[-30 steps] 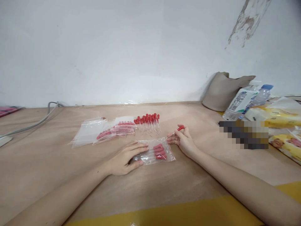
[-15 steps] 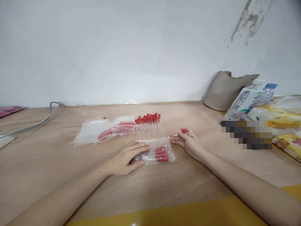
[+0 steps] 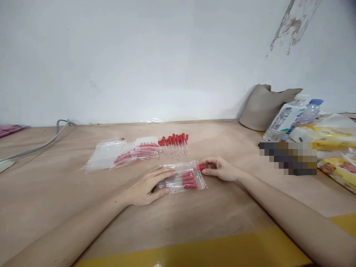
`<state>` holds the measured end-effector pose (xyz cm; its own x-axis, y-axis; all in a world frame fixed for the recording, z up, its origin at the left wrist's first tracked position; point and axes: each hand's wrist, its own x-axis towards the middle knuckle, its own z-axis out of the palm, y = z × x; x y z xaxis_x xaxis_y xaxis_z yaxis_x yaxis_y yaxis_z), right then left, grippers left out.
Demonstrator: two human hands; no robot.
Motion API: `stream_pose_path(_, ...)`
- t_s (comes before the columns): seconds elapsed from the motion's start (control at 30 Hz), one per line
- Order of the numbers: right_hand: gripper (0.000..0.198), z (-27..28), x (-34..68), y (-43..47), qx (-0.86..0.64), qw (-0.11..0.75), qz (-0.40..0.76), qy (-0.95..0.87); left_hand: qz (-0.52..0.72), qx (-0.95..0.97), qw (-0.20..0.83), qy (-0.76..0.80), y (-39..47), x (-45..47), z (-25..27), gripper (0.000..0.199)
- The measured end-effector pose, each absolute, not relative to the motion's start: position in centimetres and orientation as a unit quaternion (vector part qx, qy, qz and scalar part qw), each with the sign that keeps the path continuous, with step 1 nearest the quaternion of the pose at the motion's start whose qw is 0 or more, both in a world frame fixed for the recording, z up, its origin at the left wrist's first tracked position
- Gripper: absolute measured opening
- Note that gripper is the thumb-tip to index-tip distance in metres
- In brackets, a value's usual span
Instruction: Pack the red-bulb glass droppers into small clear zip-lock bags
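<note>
Red-bulbed dropper [image 3: 201, 167]'s been moved in to the clear bag [image 3: 187, 166]'s 2 o'clock, pinched in the right hand [image 3: 221, 170]. Bag's held flat by the loosely spread left hand [image 3: 147, 188] at 9; tube's probably best slid straight, gently.

The bag [image 3: 184, 167] looks like thin, glossy plastic.

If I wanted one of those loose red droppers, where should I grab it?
Probably take the rightmost loose dropper by its red bulb, from the right: the bulb is fatter than its thin stem, and the packed bags lie on the left.
</note>
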<state>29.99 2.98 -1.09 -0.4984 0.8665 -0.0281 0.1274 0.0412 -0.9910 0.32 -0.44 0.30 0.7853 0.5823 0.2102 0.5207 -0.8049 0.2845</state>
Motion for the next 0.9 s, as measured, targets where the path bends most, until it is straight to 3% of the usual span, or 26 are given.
stream_pose_path(0.2, 0.029, -0.9, 29.4, 3.4, -0.412, 0.315, 0.483, -0.705, 0.138, 0.938, 0.109, 0.298, -0.5, 0.4, 0.3, 0.048)
stream_pose_path(0.33, 0.04, -0.7, 29.1, 3.4, -0.448, 0.277, 0.508, -0.682, 0.141, 0.937, 0.112, 0.3, -0.5, 0.4, 0.4, 0.048)
stream_pose_path(0.5, 0.042, -1.3, 28.8, 3.6, -0.486, 0.329, 0.522, -0.619, 0.145, 0.934, 0.116, 0.304, -0.5, 0.5, 0.4, 0.048)
stream_pose_path(0.67, 0.033, -2.0, 28.1, 3.9, -0.495, 0.363, 0.512, -0.602, 0.149, 0.934, 0.111, 0.305, -0.6, 0.4, 0.2, 0.048)
stream_pose_path(0.9, 0.017, -2.2, 27.1, 3.5, -0.418, 0.389, 0.372, -0.732, 0.136, 0.938, 0.104, 0.301, -0.4, 0.4, 0.3, 0.048)
